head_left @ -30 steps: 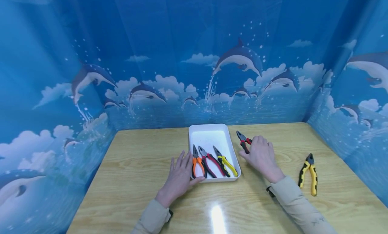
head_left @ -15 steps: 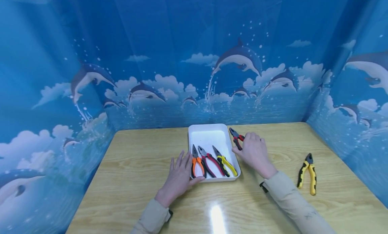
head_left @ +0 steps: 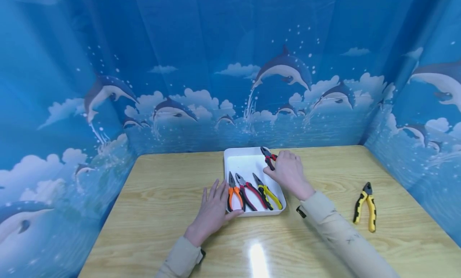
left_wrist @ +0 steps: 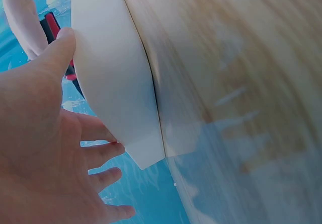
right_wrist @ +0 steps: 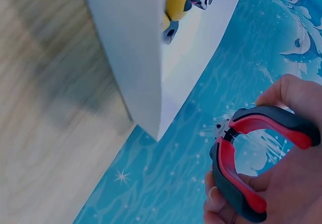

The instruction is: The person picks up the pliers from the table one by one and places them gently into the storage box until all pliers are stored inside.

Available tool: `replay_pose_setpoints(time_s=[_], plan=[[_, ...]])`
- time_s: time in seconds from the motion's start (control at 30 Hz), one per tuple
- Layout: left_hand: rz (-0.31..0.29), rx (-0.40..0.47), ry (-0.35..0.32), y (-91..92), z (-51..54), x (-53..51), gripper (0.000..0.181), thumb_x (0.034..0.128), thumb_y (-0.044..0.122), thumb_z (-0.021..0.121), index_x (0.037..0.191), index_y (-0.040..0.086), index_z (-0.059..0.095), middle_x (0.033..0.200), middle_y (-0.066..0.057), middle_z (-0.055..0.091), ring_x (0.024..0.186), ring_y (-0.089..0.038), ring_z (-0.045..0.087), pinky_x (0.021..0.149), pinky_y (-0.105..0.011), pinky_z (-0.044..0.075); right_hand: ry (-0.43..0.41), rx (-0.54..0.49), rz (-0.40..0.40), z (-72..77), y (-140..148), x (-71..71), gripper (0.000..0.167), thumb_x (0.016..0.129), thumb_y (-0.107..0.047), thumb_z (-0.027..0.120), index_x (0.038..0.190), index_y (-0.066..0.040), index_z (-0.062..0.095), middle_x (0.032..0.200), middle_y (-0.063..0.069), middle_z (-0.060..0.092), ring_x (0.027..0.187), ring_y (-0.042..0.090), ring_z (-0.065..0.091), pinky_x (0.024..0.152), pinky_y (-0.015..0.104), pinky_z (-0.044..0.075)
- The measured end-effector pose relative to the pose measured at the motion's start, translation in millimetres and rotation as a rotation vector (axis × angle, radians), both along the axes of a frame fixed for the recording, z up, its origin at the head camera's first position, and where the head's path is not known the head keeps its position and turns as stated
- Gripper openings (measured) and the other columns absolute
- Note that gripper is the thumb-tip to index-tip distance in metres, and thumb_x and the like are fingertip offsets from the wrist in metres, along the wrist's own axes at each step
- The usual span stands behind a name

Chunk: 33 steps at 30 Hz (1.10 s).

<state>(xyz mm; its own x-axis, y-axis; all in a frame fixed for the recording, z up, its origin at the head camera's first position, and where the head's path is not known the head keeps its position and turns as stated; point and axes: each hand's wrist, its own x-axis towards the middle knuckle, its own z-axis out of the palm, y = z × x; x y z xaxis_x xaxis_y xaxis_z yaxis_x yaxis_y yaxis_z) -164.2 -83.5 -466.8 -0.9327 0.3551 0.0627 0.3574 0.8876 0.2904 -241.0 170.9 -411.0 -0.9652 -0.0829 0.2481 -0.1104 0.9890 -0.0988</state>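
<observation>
My right hand (head_left: 287,170) grips a pair of red-and-black pliers (right_wrist: 229,166) by the handles, over the right edge of the white tray (head_left: 243,157). The jaws of these pliers point up and left in the head view. My left hand (head_left: 211,210) rests against the tray's left wall with fingers spread and straight, the thumb along its front edge. Inside the tray lie orange-and-black needle-nose pliers (head_left: 235,196), red-and-black pliers (head_left: 252,194) and yellow-and-black needle-nose pliers (head_left: 268,194), side by side with their tips pointing away from me.
Yellow-and-black pliers (head_left: 366,204) lie on the wooden table (head_left: 162,186) at the right, handles spread toward me. A blue curtain (head_left: 201,49) with dolphins surrounds the back and sides. The tray's raised wall (right_wrist: 128,48) stands beside my right hand.
My right hand has carried the red-and-black pliers leftward, from the table right of the tray to over the tray's right edge. The left hand has stayed put.
</observation>
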Motion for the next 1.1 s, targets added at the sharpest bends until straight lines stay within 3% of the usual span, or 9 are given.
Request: replay_pose_setpoints(time_s=[0.27,0.43,0.6,0.83,1.1], plan=[[0.013,-0.015,-0.019,0.3,0.2,-0.5,0.100,0.0897,0.070,0.058,0.159,0.005,0.029,0.167,-0.015,0.022,0.154,-0.040,0.013,0.121,-0.067,0.013,-0.184,0.024,-0.002,2.5,-21.4,-20.5,0.064,0.091,-0.057,0.065,0.101,0.006,0.060,0.102,0.026,0.063,0.089,0.038,0.061,0.083,0.051,0.051],[0.010,-0.019,-0.020,0.3,0.0,-0.2,0.101,0.0895,0.071,0.057,0.159,0.004,0.029,0.167,-0.016,0.022,0.154,-0.041,0.014,0.121,-0.067,0.013,-0.265,0.035,-0.003,1.2,-32.7,-33.3,0.060,0.092,-0.058,0.064,0.093,0.002,0.059,0.096,0.022,0.062,0.082,0.033,0.059,0.082,0.050,0.051],[0.008,-0.006,-0.007,0.5,-0.1,-0.2,0.100,0.0897,0.070,0.058,0.159,0.004,0.029,0.167,-0.016,0.022,0.154,-0.041,0.014,0.121,-0.067,0.013,-0.337,0.042,0.014,1.8,-44.1,-45.5,0.058,0.094,-0.058,0.062,0.093,0.000,0.061,0.104,0.022,0.063,0.089,0.034,0.061,0.091,0.053,0.050],[-0.008,0.015,0.009,-0.2,0.0,0.0,0.099,0.0905,0.068,0.059,0.159,0.003,0.028,0.167,-0.016,0.021,0.154,-0.041,0.014,0.121,-0.067,0.013,-0.390,0.066,0.065,-2.3,-62.7,-57.2,0.069,0.094,-0.059,0.060,0.113,0.007,0.063,0.118,0.026,0.063,0.103,0.038,0.063,0.100,0.055,0.048],[-0.005,0.007,0.000,-0.7,-0.2,-0.4,0.099,0.0905,0.069,0.058,0.159,0.004,0.029,0.167,-0.016,0.021,0.154,-0.041,0.014,0.121,-0.067,0.014,-0.440,0.032,0.092,-11.6,-82.1,-64.1,0.066,0.094,-0.058,0.061,0.109,0.006,0.065,0.116,0.025,0.062,0.106,0.040,0.060,0.102,0.055,0.046]])
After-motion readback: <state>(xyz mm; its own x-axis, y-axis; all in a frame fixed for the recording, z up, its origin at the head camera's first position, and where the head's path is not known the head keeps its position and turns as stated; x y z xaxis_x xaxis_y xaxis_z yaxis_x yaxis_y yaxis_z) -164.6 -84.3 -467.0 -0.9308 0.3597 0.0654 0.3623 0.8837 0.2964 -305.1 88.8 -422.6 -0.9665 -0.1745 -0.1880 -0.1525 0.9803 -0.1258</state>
